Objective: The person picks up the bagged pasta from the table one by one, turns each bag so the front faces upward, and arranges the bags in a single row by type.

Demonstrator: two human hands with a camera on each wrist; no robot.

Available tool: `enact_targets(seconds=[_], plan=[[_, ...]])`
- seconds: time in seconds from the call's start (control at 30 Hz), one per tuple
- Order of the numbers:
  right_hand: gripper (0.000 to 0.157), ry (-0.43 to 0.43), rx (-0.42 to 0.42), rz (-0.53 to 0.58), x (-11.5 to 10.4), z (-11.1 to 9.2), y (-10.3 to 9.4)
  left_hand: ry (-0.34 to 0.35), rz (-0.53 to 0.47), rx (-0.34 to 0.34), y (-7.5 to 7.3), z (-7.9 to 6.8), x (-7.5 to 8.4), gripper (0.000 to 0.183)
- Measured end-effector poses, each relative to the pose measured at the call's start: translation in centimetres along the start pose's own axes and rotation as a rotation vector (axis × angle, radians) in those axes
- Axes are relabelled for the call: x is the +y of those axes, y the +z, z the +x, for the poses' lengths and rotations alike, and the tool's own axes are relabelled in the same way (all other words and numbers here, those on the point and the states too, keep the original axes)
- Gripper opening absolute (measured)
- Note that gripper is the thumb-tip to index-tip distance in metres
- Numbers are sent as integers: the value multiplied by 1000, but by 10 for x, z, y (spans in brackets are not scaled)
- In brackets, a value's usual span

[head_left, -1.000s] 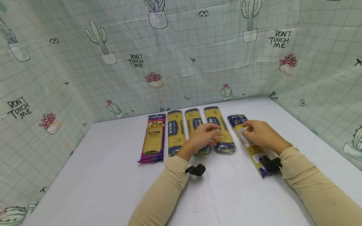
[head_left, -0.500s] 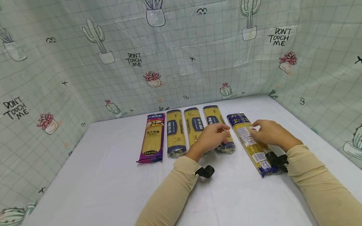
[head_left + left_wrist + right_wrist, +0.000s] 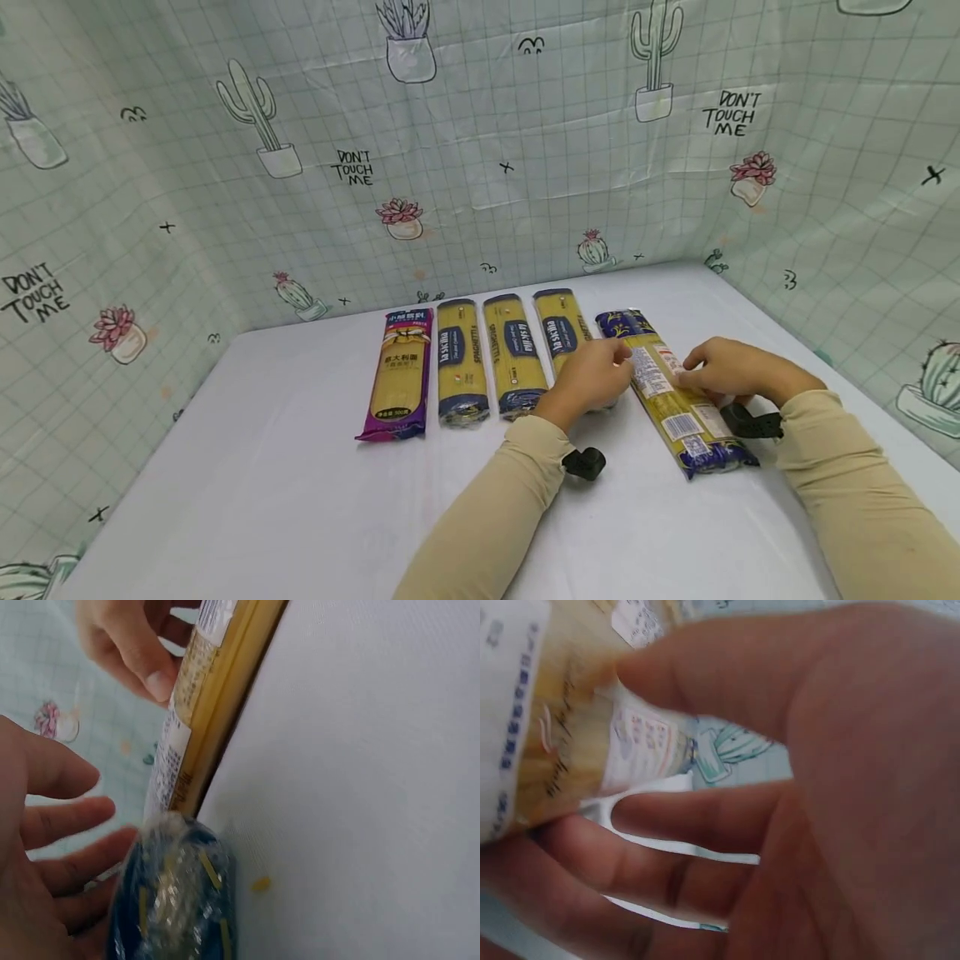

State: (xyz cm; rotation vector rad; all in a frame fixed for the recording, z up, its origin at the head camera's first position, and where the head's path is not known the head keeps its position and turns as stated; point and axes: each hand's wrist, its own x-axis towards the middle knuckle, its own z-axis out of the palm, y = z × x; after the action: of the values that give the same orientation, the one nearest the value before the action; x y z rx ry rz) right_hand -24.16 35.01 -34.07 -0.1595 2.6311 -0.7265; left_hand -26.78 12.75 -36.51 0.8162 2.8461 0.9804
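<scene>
Several plastic-wrapped spaghetti packs lie in a row. My left hand [image 3: 592, 375] hovers over the lower part of the third yellow-and-blue spaghetti pack [image 3: 558, 321], hiding some of it. In the left wrist view its loose, spread fingers are beside that pack's clear blue end [image 3: 176, 892]; contact is hard to tell. At the right, my right hand [image 3: 738, 367] rests by the outer edge of a tilted, label-side-up spaghetti pack [image 3: 660, 383]. Seen from the right wrist, the thumb [image 3: 697, 667] reaches its label side and relaxed fingers [image 3: 622, 877] sit near its edge.
Left of the hands lie two more yellow-and-blue spaghetti packs [image 3: 461, 367] [image 3: 513, 358] and a purple pasta pack [image 3: 397, 375]. They rest on a white tabletop [image 3: 300, 500]. A cactus-print cloth [image 3: 465, 183] stands behind and along the sides.
My left hand has moved right, uncovering the middle pack and covering the lower part of the third. My right hand has slid right, exposing more of the label-side-up pack.
</scene>
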Motion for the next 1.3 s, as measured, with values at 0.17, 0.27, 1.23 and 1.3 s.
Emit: enact_targets(seconds=[0.17,0.27,1.23,1.3], plan=[[70,-1,-72,-28,-1,-6,-1,-26,179,-21,4,6,11,32],[68,6,-100,-48,-1,-7,1,-36,272,-22,9,10,14,34],[41,-220,23,178,3,0,7,-153,370,-108,19,22,23,42],[38,-222,17,214,4,0,9,-159,330,-106,19,23,22,36]])
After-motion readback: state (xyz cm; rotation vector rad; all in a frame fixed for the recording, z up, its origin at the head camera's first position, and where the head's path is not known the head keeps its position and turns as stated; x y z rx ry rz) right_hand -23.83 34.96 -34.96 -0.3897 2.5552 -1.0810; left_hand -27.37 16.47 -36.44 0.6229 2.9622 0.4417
